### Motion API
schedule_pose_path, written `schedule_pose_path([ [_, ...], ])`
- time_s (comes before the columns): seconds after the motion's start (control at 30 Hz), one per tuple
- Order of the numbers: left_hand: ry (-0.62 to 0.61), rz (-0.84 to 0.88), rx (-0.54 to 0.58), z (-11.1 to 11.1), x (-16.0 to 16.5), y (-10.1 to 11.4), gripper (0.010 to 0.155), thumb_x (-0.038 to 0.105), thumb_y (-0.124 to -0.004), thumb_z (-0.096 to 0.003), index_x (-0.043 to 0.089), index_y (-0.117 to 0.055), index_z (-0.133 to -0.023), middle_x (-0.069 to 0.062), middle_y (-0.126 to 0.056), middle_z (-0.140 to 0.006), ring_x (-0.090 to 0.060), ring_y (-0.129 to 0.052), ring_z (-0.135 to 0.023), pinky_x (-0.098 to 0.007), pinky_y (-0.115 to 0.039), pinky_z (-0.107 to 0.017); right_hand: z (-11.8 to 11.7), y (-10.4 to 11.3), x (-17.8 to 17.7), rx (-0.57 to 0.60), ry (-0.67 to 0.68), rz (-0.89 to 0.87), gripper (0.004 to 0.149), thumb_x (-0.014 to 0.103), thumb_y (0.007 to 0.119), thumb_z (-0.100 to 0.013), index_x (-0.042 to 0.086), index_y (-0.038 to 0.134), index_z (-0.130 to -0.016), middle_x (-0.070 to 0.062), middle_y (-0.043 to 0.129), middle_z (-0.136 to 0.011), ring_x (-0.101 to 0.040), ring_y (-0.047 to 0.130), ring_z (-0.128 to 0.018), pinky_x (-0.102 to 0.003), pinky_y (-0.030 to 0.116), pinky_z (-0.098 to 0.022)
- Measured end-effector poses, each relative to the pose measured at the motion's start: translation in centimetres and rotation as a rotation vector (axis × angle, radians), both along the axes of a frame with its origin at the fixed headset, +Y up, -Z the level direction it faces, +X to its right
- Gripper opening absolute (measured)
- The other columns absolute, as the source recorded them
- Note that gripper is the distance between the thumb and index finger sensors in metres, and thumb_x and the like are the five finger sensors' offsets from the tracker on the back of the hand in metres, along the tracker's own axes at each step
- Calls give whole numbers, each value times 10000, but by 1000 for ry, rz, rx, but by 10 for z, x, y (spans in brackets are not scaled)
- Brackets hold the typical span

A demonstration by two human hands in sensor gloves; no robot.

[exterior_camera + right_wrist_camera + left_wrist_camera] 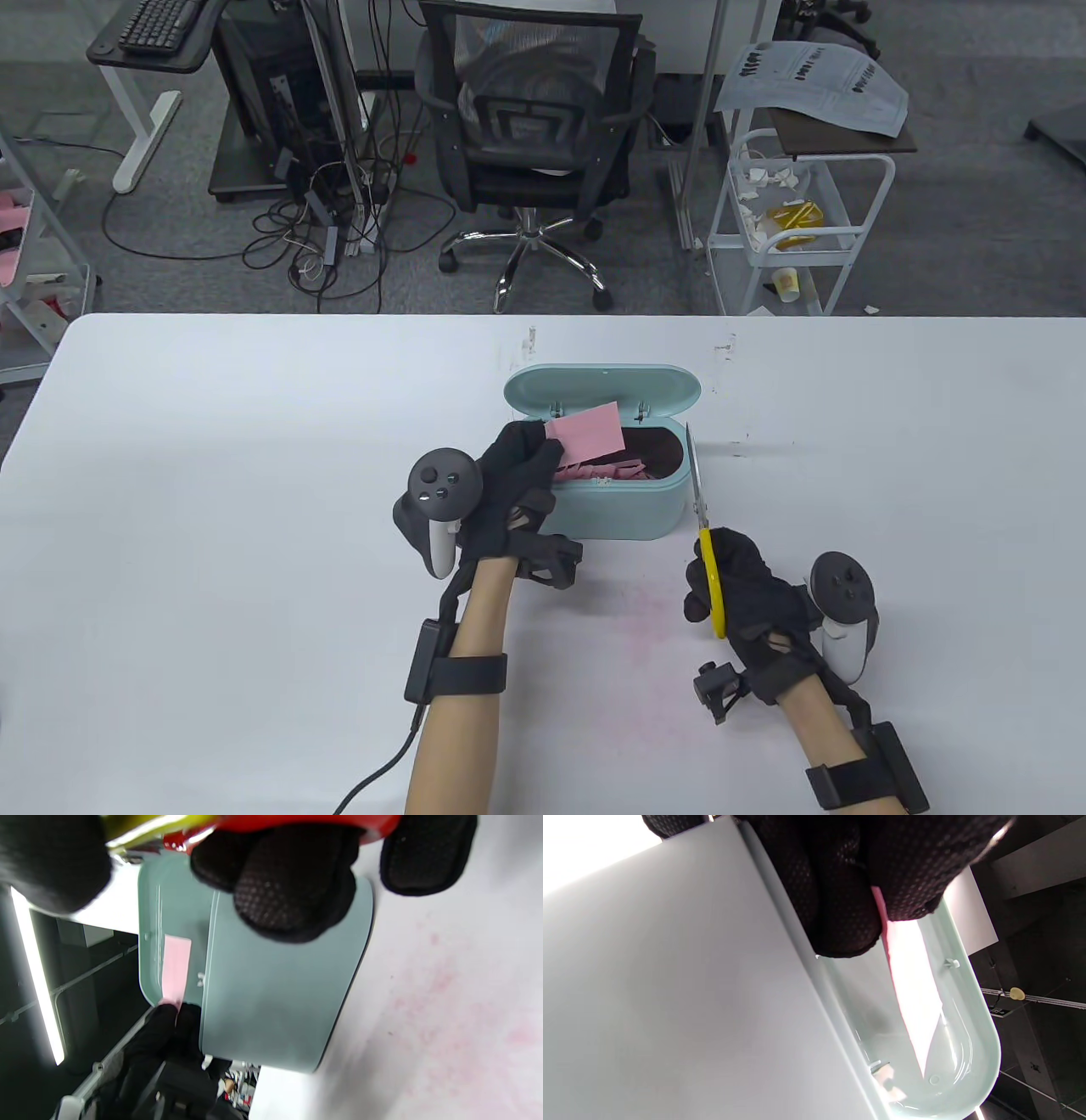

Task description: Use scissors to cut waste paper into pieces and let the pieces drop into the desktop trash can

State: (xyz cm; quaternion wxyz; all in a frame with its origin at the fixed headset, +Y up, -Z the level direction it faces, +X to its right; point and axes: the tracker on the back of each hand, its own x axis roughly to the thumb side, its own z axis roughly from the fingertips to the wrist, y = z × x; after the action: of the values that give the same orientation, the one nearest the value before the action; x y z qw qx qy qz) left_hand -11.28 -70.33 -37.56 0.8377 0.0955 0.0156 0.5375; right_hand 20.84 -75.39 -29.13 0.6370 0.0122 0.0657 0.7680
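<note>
A mint-green desktop trash can [619,509] stands mid-table with its lid [602,390] tipped back open; several pink strips [615,469] lie inside. My left hand [517,463] pinches a pink sheet of paper [587,431] over the can's left end; the paper [912,984] shows edge-on between my fingers [840,899] in the left wrist view. To the right of the can my right hand [734,586] grips yellow-and-red-handled scissors [708,560], blades [696,480] together and pointing away from me beside the can's right wall. The can [275,997] and paper [176,967] also appear in the right wrist view.
A faint pink stain [653,628] marks the white table [212,509] between my hands. Beyond the far edge stand an office chair [534,127], a white cart [797,221] with paper scraps, and cables on the floor.
</note>
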Motion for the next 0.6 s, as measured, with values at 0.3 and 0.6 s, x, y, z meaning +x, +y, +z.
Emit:
schedule_pose_path([
  [0.3, 13, 1, 2, -1, -2, -1, 353, 417, -870, -471, 295, -875, -802, 54, -1069, -621, -168, -1029, -573, -649, -502, -742, -20, 6, -45, -202, 211, 8, 969, 811, 663, -375, 221, 206, -994, -27, 579, -899, -258, 820, -634, -686, 618, -576],
  [0.6, 12, 18, -2, -1, -3, -2, 355, 419, -864, -475, 292, -874, -806, 59, -1069, -616, -163, -1030, -572, -650, -497, -744, -20, -15, -57, -166, 194, 40, 954, 807, 672, -369, 199, 272, -986, -9, 673, -833, -243, 877, -549, -626, 706, -529],
])
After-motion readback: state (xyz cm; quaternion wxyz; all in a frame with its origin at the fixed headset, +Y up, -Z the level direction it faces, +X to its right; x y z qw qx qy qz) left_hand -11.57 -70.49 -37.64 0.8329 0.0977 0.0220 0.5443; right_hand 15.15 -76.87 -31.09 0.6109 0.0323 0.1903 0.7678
